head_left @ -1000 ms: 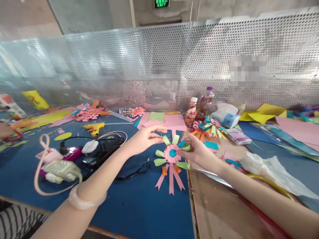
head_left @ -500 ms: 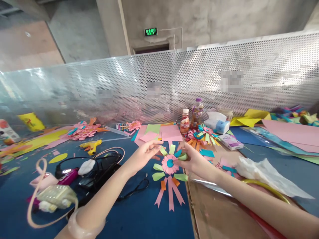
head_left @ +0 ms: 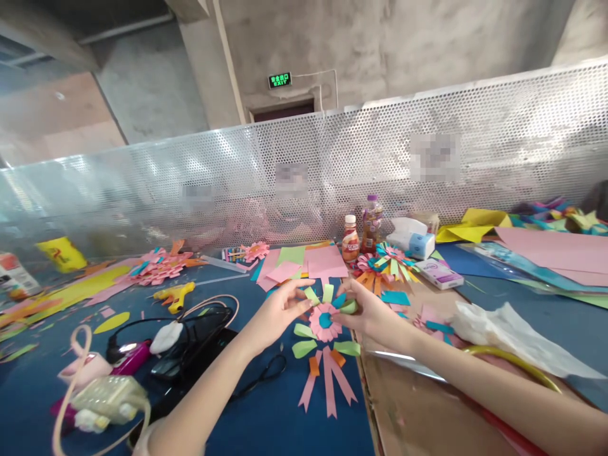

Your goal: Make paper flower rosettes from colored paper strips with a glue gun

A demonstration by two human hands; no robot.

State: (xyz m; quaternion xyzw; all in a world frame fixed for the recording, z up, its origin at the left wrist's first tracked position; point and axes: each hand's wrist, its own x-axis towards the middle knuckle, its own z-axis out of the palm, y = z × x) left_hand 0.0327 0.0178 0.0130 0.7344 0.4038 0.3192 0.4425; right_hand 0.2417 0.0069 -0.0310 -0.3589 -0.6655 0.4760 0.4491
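A paper flower (head_left: 315, 329) with pink petals and a blue centre is held up in front of me over the blue table. Green paper loops (head_left: 304, 348) stick out around it, and pink paper tails (head_left: 329, 386) with notched ends hang below, with small orange pieces (head_left: 314, 366) beside them. My left hand (head_left: 280, 311) has its thumb and fingers closed at the flower's upper left, by a green loop. On the opposite side, my right hand (head_left: 373, 311) pinches the right edge, near a blue piece and a green loop. Some fingertips are hidden behind the flower.
A yellow glue gun (head_left: 175, 296) lies to the left, behind tangled cables and a power strip (head_left: 109, 396). Two drink bottles (head_left: 351, 239), a tissue pack (head_left: 420, 244) and finished paper flowers (head_left: 394, 253) stand farther back. Brown cardboard (head_left: 413, 405) covers the right.
The view has tilted slightly, so the scene sits a little lower. Both hands keep their hold on the flower, with the left hand's fingers now a bit nearer its petals.
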